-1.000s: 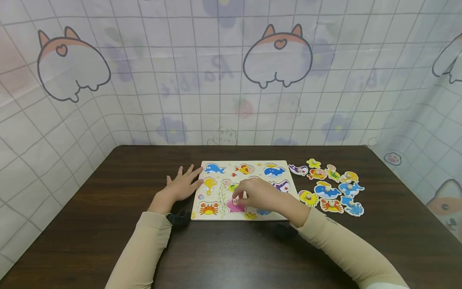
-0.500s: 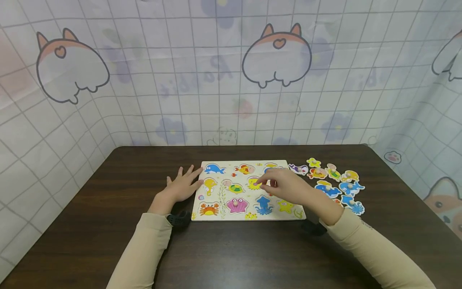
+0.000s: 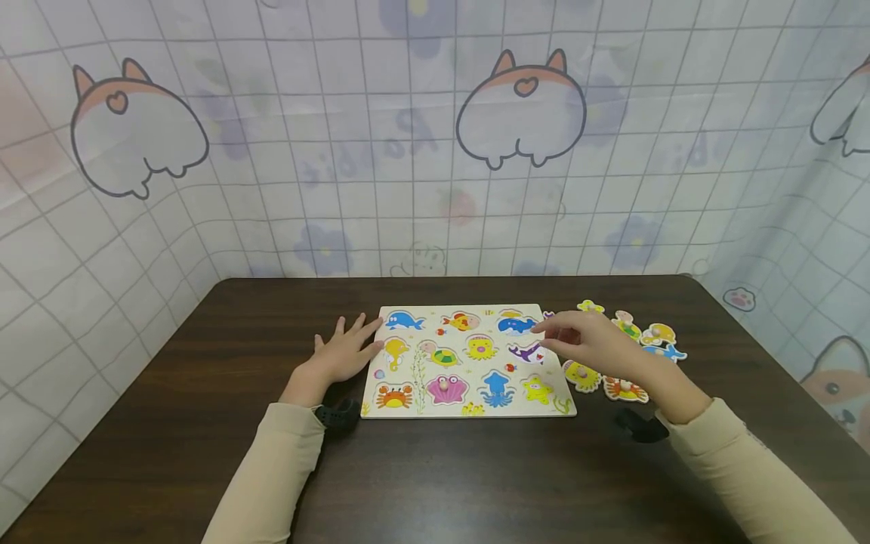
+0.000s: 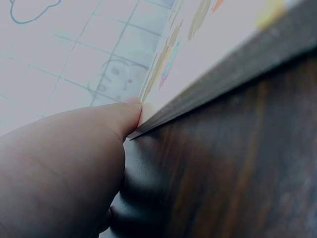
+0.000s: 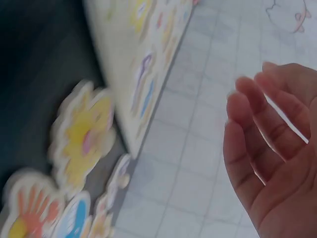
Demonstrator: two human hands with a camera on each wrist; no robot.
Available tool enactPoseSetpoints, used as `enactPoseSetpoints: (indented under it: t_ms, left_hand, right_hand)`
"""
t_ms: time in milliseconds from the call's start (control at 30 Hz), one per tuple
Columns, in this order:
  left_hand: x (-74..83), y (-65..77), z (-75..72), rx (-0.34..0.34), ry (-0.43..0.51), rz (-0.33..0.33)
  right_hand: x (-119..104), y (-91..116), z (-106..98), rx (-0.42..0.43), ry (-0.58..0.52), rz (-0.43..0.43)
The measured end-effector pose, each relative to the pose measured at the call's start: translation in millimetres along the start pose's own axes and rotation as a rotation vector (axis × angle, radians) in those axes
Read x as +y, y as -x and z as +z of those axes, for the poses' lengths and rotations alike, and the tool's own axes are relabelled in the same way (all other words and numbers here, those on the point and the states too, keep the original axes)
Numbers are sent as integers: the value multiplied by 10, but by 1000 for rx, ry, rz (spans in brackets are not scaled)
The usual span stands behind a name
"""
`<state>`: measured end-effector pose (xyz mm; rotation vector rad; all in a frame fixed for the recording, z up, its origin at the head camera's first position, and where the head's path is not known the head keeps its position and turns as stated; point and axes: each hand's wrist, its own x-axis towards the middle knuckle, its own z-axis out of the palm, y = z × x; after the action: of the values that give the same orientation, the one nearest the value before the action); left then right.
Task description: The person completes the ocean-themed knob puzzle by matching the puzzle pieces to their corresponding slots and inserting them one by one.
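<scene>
A pale wooden puzzle board (image 3: 469, 366) printed with sea animals lies on the table. Its pink shell piece (image 3: 446, 388), with a small knob, sits in the matching outline at the front. My left hand (image 3: 334, 359) lies flat with spread fingers at the board's left side; in the left wrist view its thumb (image 4: 130, 116) touches the board's edge. Over the board's right edge hovers my right hand (image 3: 591, 341), fingers loosely bent, nothing between them. Below it lie a yellow octopus piece (image 3: 582, 376) and a crab piece (image 3: 625, 390), partly covered by the hand and wrist.
More knobbed pieces lie in a group right of the board: a yellow star (image 3: 590, 306), a turtle (image 3: 627, 326), a yellow piece (image 3: 658, 333) and a blue whale (image 3: 666, 353). The dark table (image 3: 435, 468) ends at a patterned curtain (image 3: 421, 211) behind.
My right hand has moved from the pink shell piece rightward across the board to its right edge, leaving the shell in its outline. The left hand has stayed put.
</scene>
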<state>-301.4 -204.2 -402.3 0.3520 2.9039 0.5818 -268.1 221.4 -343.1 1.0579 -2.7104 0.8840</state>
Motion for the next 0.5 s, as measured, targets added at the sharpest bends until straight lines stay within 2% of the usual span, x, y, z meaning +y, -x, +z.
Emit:
enactPoseSetpoints:
  t_ms: [167,500]
  left_hand:
    - [2,10,-10,2,-8,-5]
    - [-7,-19,13,-1,-19,-5]
  right_hand:
    - [140,103,-75,-37,-66,37]
    - [386,268,-196,-171,-171,207]
